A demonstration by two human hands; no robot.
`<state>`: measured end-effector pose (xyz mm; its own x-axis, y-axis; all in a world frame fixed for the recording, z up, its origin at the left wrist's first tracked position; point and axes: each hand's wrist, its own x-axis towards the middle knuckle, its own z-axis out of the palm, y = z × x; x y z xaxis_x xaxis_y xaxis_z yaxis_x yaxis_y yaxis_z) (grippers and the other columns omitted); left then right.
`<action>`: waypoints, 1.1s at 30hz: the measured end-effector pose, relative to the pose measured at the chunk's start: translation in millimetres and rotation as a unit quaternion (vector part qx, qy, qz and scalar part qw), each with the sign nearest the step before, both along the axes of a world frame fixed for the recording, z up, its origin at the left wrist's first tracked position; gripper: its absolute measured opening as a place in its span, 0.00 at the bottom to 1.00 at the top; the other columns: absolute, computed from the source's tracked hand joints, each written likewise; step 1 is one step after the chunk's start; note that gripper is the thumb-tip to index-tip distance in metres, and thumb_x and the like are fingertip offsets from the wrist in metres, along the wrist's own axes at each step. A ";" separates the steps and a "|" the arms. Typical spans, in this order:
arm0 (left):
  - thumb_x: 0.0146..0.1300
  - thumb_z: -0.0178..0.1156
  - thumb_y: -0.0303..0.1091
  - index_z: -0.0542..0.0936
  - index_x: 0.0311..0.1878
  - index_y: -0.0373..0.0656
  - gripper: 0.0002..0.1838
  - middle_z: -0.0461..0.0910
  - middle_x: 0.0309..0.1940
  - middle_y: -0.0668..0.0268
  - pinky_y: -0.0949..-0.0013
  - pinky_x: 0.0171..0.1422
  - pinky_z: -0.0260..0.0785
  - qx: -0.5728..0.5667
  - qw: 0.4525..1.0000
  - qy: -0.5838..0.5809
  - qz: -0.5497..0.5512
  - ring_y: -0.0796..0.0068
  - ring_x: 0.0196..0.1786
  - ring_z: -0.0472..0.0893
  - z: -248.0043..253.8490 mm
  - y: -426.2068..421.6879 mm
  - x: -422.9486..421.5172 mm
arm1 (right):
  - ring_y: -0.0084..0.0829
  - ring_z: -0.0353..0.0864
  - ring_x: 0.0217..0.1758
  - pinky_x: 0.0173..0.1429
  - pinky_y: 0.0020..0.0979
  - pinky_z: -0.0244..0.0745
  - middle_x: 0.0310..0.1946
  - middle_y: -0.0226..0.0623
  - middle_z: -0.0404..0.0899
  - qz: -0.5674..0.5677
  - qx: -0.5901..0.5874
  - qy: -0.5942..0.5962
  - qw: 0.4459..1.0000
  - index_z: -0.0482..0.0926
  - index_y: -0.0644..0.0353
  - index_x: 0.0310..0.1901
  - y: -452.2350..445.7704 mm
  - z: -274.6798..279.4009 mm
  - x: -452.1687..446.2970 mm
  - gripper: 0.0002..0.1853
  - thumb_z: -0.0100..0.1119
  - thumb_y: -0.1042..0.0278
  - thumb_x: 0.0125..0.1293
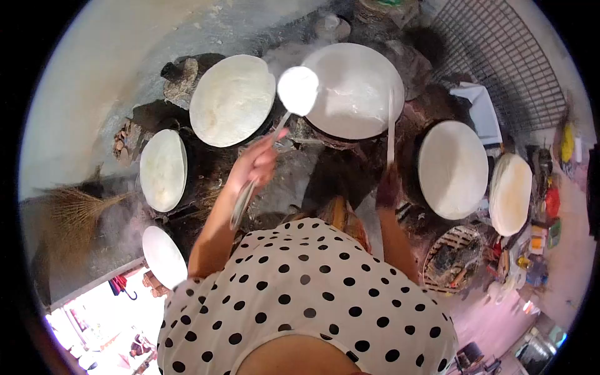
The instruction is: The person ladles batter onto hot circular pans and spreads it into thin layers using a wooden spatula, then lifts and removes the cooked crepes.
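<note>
My left hand (255,164) is closed around the handle of a ladle (298,91). The ladle's round bowl looks bright white and sits at the left edge of the large back griddle's white batter sheet (350,87). In shadow, my right hand (389,189) grips a long, flat, pale spatula (392,128). Its far end reaches over the right side of that same sheet. Left of the ladle, a round flatbread (232,100) covers another griddle. A further pale round sheet (453,170) lies on the griddle to the right of my right hand.
Another flatbread (164,170) and a white disc (164,256) are at the left. A stack of flatbreads (511,195) stands far right, above a slatted basket (452,259). A straw broom (81,209) leans at the left wall. A wire grid (506,62) stands at the back right.
</note>
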<state>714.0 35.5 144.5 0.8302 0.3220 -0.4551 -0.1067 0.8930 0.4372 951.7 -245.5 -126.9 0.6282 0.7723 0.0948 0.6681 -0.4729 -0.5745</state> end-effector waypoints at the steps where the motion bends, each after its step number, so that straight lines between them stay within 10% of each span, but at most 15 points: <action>1: 0.76 0.39 0.34 0.62 0.67 0.40 0.20 0.59 0.17 0.78 0.83 0.10 0.49 -0.006 0.999 -0.035 0.025 0.90 0.10 0.56 12.3 -13.4 -20.1 | 0.36 0.75 0.49 0.52 0.32 0.72 0.55 0.40 0.72 0.003 -0.061 -0.072 0.996 0.66 0.60 0.62 -23.7 -21.1 -19.3 0.21 0.47 0.62 0.70; 4: 0.75 0.40 0.33 0.61 0.68 0.40 0.21 0.60 0.17 0.77 0.84 0.11 0.50 0.052 0.993 0.062 0.082 0.90 0.11 0.58 9.2 -39.9 -60.2 | 0.35 0.75 0.43 0.46 0.32 0.72 0.49 0.38 0.75 0.035 -0.193 -0.421 0.886 0.69 0.59 0.59 -48.3 -108.6 -43.9 0.20 0.47 0.60 0.70; 7: 0.75 0.40 0.34 0.60 0.68 0.40 0.21 0.60 0.17 0.78 0.83 0.12 0.51 -0.024 0.994 0.081 0.064 0.90 0.11 0.59 -23.7 -35.6 -99.1 | 0.25 0.75 0.25 0.27 0.33 0.72 0.36 0.38 0.79 -0.169 -0.266 -0.705 0.636 0.76 0.60 0.54 6.6 -82.1 -12.9 0.18 0.47 0.59 0.70; 11: 0.74 0.42 0.36 0.61 0.69 0.42 0.22 0.60 0.17 0.79 0.82 0.14 0.50 -0.003 0.990 0.105 0.091 0.90 0.12 0.56 -3.2 -44.8 -159.1 | 0.31 0.68 0.53 0.51 0.33 0.69 0.59 0.38 0.64 0.081 -0.256 -0.287 0.920 0.64 0.57 0.64 113.5 33.3 56.1 0.23 0.42 0.58 0.71; 13: 0.74 0.43 0.36 0.62 0.69 0.41 0.22 0.58 0.15 0.78 0.82 0.14 0.47 0.179 0.974 0.111 0.082 0.88 0.12 0.56 6.2 -59.4 -189.5 | 0.34 0.64 0.67 0.63 0.34 0.67 0.70 0.38 0.57 0.084 -0.391 -0.301 0.866 0.58 0.56 0.69 144.7 64.0 58.3 0.26 0.39 0.58 0.72; 14: 0.74 0.44 0.36 0.63 0.68 0.41 0.22 0.57 0.14 0.78 0.81 0.15 0.47 0.213 0.961 0.159 0.080 0.88 0.12 0.56 6.6 -64.8 -198.4 | 0.31 0.58 0.72 0.68 0.31 0.63 0.73 0.36 0.53 0.094 -0.543 -0.436 0.711 0.52 0.51 0.73 155.6 69.6 59.8 0.28 0.40 0.59 0.73; 17: 0.74 0.44 0.35 0.66 0.66 0.43 0.20 0.57 0.13 0.78 0.80 0.16 0.48 0.160 0.963 0.188 0.111 0.87 0.12 0.54 -33.7 -59.6 -223.2 | 0.30 0.37 0.79 0.76 0.33 0.51 0.76 0.31 0.37 0.189 -0.518 -0.297 0.780 0.48 0.51 0.73 201.9 104.9 17.6 0.29 0.38 0.56 0.74; 18: 0.74 0.44 0.35 0.66 0.66 0.43 0.20 0.56 0.13 0.78 0.79 0.17 0.48 0.046 0.977 0.151 0.145 0.87 0.12 0.54 -54.6 -52.9 -233.7 | 0.30 0.37 0.79 0.76 0.33 0.51 0.76 0.31 0.37 0.200 -0.511 -0.309 0.777 0.48 0.51 0.73 218.9 106.5 -2.9 0.29 0.38 0.56 0.74; 19: 0.74 0.43 0.35 0.67 0.66 0.42 0.20 0.56 0.13 0.78 0.79 0.17 0.49 -0.069 0.975 0.108 0.181 0.87 0.12 0.54 -52.2 -47.7 -242.9 | 0.32 0.46 0.74 0.73 0.34 0.55 0.73 0.34 0.45 0.153 -0.378 -0.219 0.886 0.54 0.54 0.69 234.1 103.4 -29.2 0.28 0.43 0.55 0.71; 21: 0.75 0.42 0.35 0.64 0.67 0.39 0.21 0.57 0.13 0.79 0.80 0.16 0.48 -0.036 0.966 0.142 0.212 0.86 0.12 0.54 -39.2 -60.5 -269.5 | 0.34 0.62 0.66 0.66 0.36 0.63 0.65 0.41 0.62 0.066 -0.087 0.001 0.994 0.67 0.60 0.60 258.3 89.6 -72.4 0.26 0.54 0.53 0.66; 23: 0.75 0.40 0.33 0.62 0.68 0.38 0.21 0.58 0.16 0.78 0.80 0.14 0.48 0.046 0.969 0.030 0.240 0.87 0.11 0.52 -27.3 -77.4 -303.7 | 0.36 0.71 0.62 0.63 0.37 0.68 0.61 0.44 0.70 0.039 0.046 0.124 0.990 0.74 0.63 0.55 276.1 58.8 -96.7 0.25 0.59 0.52 0.63; 26: 0.74 0.40 0.30 0.63 0.68 0.41 0.21 0.59 0.17 0.77 0.82 0.14 0.48 0.019 0.948 0.016 0.316 0.89 0.11 0.53 -30.2 -78.3 -329.2 | 0.45 0.76 0.53 0.56 0.40 0.71 0.49 0.49 0.77 0.265 -0.062 0.017 0.962 0.77 0.60 0.49 326.7 11.0 -137.4 0.20 0.56 0.53 0.64; 29: 0.73 0.44 0.33 0.62 0.68 0.42 0.22 0.60 0.17 0.77 0.83 0.13 0.47 -0.102 0.909 0.000 0.404 0.90 0.11 0.55 -48.7 -67.9 -339.0 | 0.53 0.78 0.45 0.50 0.43 0.72 0.38 0.52 0.80 0.304 -0.033 0.116 0.945 0.79 0.60 0.43 375.7 105.1 -264.1 0.20 0.51 0.50 0.65; 33: 0.74 0.45 0.36 0.61 0.69 0.43 0.23 0.53 0.12 0.79 0.81 0.13 0.46 0.137 0.856 0.232 0.442 0.87 0.09 0.52 12.3 -85.4 -358.8 | 0.50 0.78 0.48 0.50 0.43 0.72 0.42 0.47 0.80 0.442 -0.136 0.028 0.886 0.80 0.56 0.44 465.1 92.2 -340.7 0.20 0.51 0.48 0.64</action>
